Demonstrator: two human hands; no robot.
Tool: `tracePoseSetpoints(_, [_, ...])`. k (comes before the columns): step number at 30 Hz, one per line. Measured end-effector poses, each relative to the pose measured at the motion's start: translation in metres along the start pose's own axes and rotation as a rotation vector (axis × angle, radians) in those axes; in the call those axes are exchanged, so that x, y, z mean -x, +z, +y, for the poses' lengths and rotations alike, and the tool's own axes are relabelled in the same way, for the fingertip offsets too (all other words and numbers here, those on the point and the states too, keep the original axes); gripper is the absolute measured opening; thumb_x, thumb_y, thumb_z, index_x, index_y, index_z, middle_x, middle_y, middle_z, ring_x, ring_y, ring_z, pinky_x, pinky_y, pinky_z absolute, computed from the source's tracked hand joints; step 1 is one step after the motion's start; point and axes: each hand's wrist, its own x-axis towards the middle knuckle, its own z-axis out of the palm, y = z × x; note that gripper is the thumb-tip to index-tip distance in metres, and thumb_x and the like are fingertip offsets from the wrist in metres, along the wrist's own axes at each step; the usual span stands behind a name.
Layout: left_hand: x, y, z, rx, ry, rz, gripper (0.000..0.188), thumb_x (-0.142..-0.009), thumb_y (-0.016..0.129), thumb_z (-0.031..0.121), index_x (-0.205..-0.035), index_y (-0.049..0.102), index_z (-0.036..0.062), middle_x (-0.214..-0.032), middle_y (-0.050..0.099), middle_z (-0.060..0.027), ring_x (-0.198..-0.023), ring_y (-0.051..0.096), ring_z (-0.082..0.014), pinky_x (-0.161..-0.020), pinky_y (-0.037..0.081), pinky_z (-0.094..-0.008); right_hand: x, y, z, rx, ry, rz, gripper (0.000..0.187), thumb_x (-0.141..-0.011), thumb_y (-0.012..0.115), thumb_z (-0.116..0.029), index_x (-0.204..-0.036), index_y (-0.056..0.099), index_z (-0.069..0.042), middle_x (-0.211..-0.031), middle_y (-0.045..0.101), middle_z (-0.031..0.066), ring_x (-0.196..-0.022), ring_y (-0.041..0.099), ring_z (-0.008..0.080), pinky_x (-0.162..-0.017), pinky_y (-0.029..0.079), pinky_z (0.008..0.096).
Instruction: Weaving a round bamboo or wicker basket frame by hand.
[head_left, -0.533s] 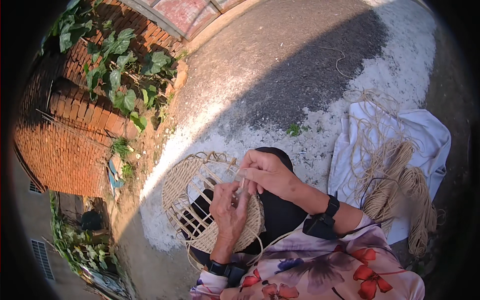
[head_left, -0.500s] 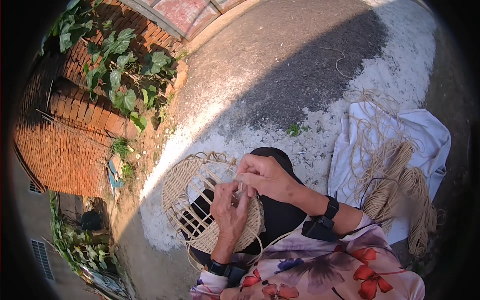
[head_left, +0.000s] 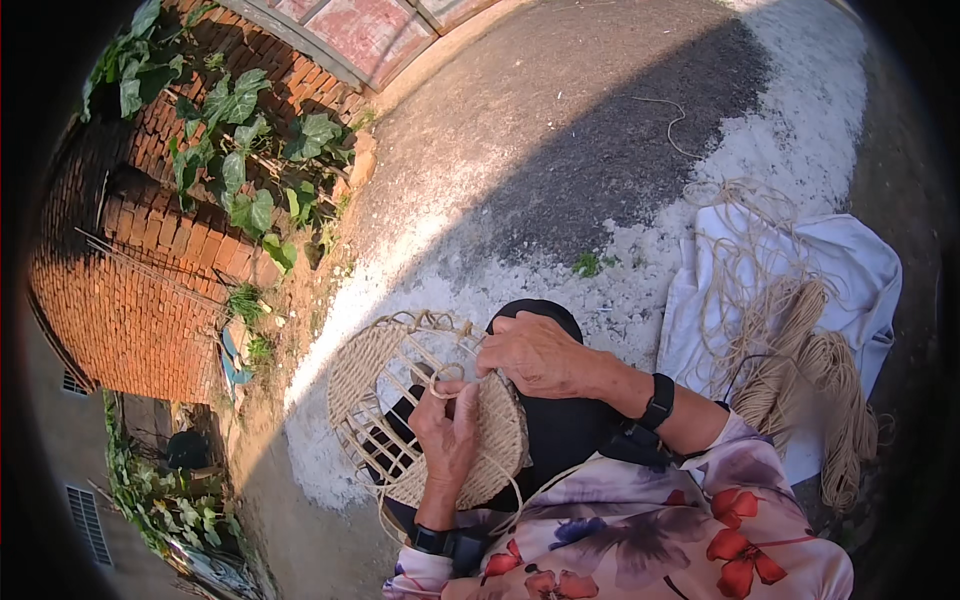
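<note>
On my lap rests a round woven piece (head_left: 362, 368) of beige cord, with bare parallel bars across its middle. My left hand (head_left: 445, 440) lies over its right part, thumb and forefinger pinched on a thin cord (head_left: 447, 368) that curves up in a small loop. At the upper right rim, my right hand (head_left: 535, 357) is closed with bent fingers, close to the loop; its fingertips are tucked out of sight, so what they grip is hidden. A longer strand trails from the lower edge towards my body.
To my right, a white cloth (head_left: 850, 260) carries tangled strands and thick beige cord hanks (head_left: 835, 390). A loose cord piece (head_left: 675, 130) lies on the ground ahead. On the left are a brick wall (head_left: 130, 320) and leafy plants (head_left: 235, 105); a reddish door panel (head_left: 365, 35) stands beyond.
My hands have moved slightly apart: the right has turned over at the rim, knuckles up, and the left has shifted a little left. A cord loop now shows above the left fingers.
</note>
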Motion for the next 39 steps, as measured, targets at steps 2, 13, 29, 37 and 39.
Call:
tracePoseSetpoints(2, [0.000,-0.001,-0.006,0.101,-0.028,-0.008,0.014,-0.089,0.070,0.011,-0.084,0.064,-0.0006,-0.069,0.058,-0.0037,-0.060,0.052,-0.0100,-0.057,0.043,-0.0261,-0.002,-0.004,0.009,-0.131,0.010,0.099,0.022,-0.083,0.057,-0.001,-0.099,0.070,-0.008,-0.092,0.067,0.0081,-0.090,0.061,0.0271,-0.080,0.050,0.0368])
tracePoseSetpoints(13, [-0.004,-0.011,0.001,0.137,-0.112,-0.064,0.013,-0.089,0.069,0.011,-0.084,0.064,0.0001,-0.071,0.058,0.0002,-0.062,0.049,-0.0063,-0.058,0.042,-0.0236,0.015,0.022,-0.013,0.068,-0.033,0.250,0.016,-0.085,0.063,-0.006,-0.100,0.068,-0.009,-0.083,0.064,0.0059,-0.079,0.057,0.0245,-0.069,0.045,0.0391])
tracePoseSetpoints(29, [0.010,-0.055,-0.029,0.951,-0.444,-0.207,0.026,-0.087,0.058,0.001,-0.112,0.058,0.0022,-0.073,0.060,-0.0012,-0.055,0.048,-0.0055,-0.049,0.038,-0.0222,0.014,0.036,-0.014,0.128,-0.064,0.364,0.024,-0.079,0.063,-0.010,-0.103,0.068,-0.006,-0.084,0.066,0.0079,-0.081,0.059,0.0271,-0.072,0.046,0.0393])
tracePoseSetpoints(37, [0.048,-0.075,-0.027,-0.048,0.028,-0.149,0.016,-0.090,0.065,0.018,-0.102,0.069,0.0090,-0.064,0.058,-0.0105,-0.062,0.062,-0.0300,-0.062,0.049,-0.0380,0.012,0.034,-0.025,0.230,-0.049,0.270,0.030,-0.083,0.059,-0.008,-0.112,0.067,-0.007,-0.086,0.060,0.0090,-0.081,0.055,0.0271,-0.072,0.042,0.0394])
tracePoseSetpoints(39, [0.051,-0.079,-0.032,-0.083,0.117,-0.151,0.014,-0.089,0.066,0.017,-0.100,0.070,0.0089,-0.067,0.059,-0.0100,-0.065,0.062,-0.0311,-0.064,0.050,-0.0393,0.014,0.033,-0.025,0.263,-0.090,0.248,0.031,-0.082,0.059,-0.009,-0.112,0.066,-0.007,-0.087,0.060,0.0086,-0.082,0.055,0.0268,-0.072,0.041,0.0391])
